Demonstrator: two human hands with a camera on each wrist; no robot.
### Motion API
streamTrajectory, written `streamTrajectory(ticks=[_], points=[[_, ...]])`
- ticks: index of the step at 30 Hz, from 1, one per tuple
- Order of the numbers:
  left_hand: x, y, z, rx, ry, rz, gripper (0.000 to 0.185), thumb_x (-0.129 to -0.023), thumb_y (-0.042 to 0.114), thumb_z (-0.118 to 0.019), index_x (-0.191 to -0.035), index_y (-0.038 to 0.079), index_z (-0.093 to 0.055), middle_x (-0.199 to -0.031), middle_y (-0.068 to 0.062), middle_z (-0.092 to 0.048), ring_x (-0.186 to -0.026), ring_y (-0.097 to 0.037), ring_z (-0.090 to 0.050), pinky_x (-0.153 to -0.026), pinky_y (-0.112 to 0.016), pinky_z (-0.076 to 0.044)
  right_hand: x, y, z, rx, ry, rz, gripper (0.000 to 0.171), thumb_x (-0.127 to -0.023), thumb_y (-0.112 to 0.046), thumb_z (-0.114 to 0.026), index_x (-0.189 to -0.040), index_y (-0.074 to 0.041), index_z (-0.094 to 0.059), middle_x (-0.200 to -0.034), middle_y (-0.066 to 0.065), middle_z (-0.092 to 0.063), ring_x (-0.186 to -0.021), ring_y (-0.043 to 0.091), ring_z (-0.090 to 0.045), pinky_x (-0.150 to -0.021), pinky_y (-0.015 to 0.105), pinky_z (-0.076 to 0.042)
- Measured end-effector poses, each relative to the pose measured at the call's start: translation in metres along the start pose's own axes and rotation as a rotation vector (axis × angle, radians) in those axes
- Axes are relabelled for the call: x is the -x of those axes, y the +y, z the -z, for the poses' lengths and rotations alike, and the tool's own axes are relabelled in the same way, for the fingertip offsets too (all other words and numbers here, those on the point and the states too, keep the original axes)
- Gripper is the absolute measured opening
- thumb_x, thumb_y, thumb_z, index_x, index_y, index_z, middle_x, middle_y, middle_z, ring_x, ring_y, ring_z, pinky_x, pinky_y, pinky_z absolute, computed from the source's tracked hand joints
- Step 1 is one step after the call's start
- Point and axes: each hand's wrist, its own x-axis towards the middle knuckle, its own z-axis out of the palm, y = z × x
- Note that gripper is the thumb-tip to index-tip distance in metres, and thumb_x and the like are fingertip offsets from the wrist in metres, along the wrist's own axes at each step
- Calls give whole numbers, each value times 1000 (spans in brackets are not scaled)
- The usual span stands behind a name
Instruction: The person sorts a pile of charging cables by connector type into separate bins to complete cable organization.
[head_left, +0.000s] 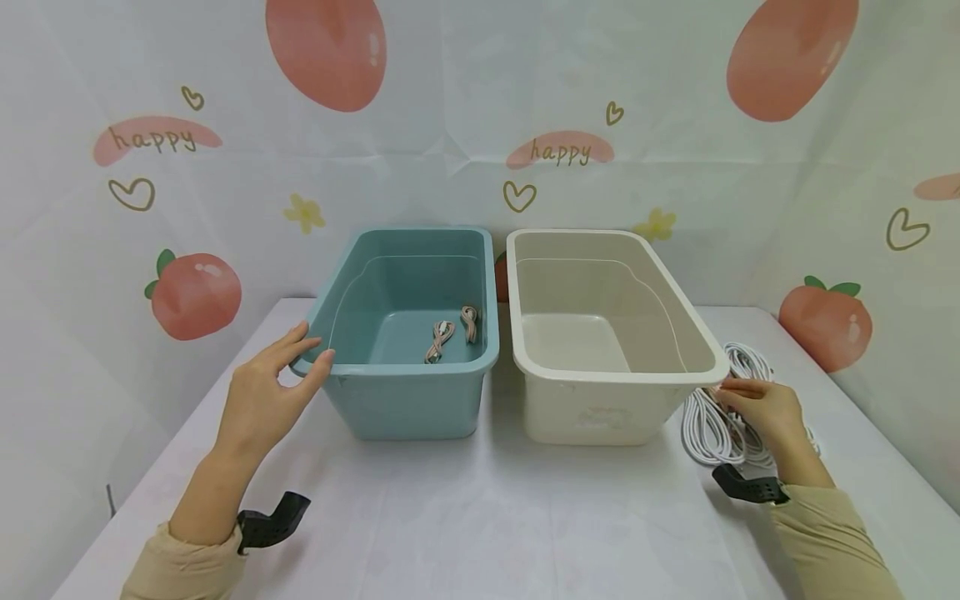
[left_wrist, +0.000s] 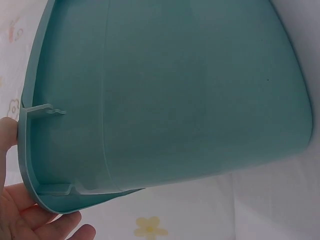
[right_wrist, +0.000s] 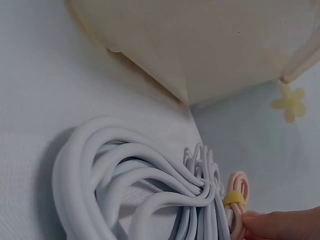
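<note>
My left hand [head_left: 262, 392] holds the front left corner of the blue-green plastic bin [head_left: 408, 400], thumb on the front rim and fingers at the side rim. Two small bundled pinkish cables [head_left: 439, 340] lie inside that bin. At the right, my right hand [head_left: 761, 412] pinches a coiled pink charging cable [right_wrist: 237, 187] wrapped with a yellow tie; its lower part is hidden. Beside the fingertips lie coiled white cables [head_left: 707, 433], large and thick in the right wrist view. The right hand is just outside the front right corner of the cream bin [head_left: 592, 417].
Both bins stand side by side on a white-covered table [head_left: 480, 517], with a narrow gap between them. Behind them hangs a white curtain [head_left: 442, 92] printed with fruit and hearts. More white cable coils [head_left: 746, 360] lie beside the cream bin's right wall.
</note>
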Motion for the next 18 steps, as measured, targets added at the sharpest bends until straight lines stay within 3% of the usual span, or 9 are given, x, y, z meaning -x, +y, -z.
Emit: streamTrajectory(ticks=[6,12,16,18], points=[[0,0,0,-3,3,3,41,-90,33,-60,-116,1,-65,-136,-18,-52,-127,-39,-47,-97,-58,-40,1,-1,3,-95,-4,38,51,-86,-27,-67,-114,14,-58,-65,-30,-59,-61,-11,-55,-56,12,-50],[0,-1,0,-9,5,4,41,-90,33,-60,-116,1,-65,-136,-18,-52,-127,-40,-47,-97,-58,-40,5,-7,12,-54,0,55,57,-85,-37,-66,-117,9,-60,-67,-37,-56,-67,-21,-49,-61,6,-44],[0,-1,0,-11,0,5,42,-90,33,-59,-116,1,-64,-136,-18,-52,-127,-40,-47,-97,-58,-40,6,-13,17,-34,-19,17,65,-85,-46,-63,-125,5,-55,-69,-40,-55,-72,-22,-45,-76,20,-44],[0,-1,0,-11,-2,6,42,-90,33,-59,-117,1,-64,-136,-18,-52,-127,-40,-47,-97,-58,-40,6,-16,19,-56,-10,-14,63,-85,-47,-63,-125,1,-57,-68,-39,-54,-71,-20,-45,-75,23,-44]])
